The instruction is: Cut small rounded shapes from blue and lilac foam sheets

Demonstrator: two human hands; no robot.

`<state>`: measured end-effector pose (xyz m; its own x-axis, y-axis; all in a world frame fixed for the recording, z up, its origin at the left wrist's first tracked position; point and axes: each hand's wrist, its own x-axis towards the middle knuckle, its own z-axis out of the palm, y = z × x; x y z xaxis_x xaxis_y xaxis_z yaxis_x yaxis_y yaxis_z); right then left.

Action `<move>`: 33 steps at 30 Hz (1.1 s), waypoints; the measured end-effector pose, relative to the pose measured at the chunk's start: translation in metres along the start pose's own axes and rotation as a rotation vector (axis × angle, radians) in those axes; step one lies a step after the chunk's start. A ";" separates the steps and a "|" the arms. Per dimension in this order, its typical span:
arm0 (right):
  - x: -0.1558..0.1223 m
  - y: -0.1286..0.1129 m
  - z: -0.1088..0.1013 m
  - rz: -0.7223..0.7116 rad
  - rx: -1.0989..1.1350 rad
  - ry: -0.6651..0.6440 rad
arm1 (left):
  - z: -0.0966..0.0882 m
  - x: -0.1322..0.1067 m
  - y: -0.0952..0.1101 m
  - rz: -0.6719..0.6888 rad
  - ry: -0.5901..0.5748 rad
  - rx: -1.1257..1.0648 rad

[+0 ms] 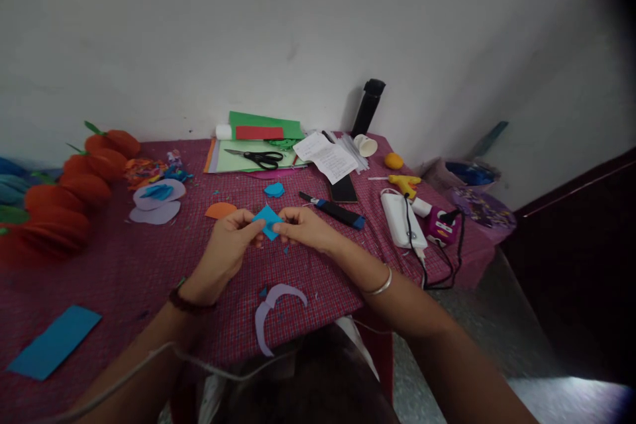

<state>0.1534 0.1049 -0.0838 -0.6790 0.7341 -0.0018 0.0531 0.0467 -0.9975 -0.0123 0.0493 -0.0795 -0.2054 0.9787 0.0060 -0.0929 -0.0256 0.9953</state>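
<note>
Between my two hands is a small blue paper square [269,217], turned with one corner up. My left hand [232,238] pinches its left side between thumb and fingers. On the opposite side my right hand [303,228] grips it the same way, the thumb lying across the paper. Just beyond my hands lies a scalloped blue paper cutout [274,190]. An orange paper piece [220,211] rests beside my left fingers. Nearer to me, a curved lilac paper offcut [263,318] lies on the checked tablecloth [223,318].
Black scissors [256,158] lie on coloured paper sheets at the back. A blue-black cutter [335,211], a phone [344,190], a yellow glue gun [405,184] and a white power strip [402,220] with cables are on the right. Orange paper pumpkins [69,195] line the left; a blue strip [54,342] lies nearer.
</note>
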 end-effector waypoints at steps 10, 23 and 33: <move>0.003 0.004 0.007 0.021 0.143 0.115 | 0.005 -0.011 0.003 0.238 0.035 0.273; 0.016 0.011 -0.082 -0.079 -0.088 0.573 | 0.013 0.047 0.007 0.559 -0.456 0.957; 0.016 0.005 -0.075 -0.103 -0.084 0.547 | 0.034 0.067 -0.010 0.666 -0.670 1.332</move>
<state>0.1978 0.1677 -0.0840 -0.2064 0.9661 0.1548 0.0794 0.1742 -0.9815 0.0082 0.1218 -0.0856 0.6059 0.7850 0.1291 0.7658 -0.6195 0.1726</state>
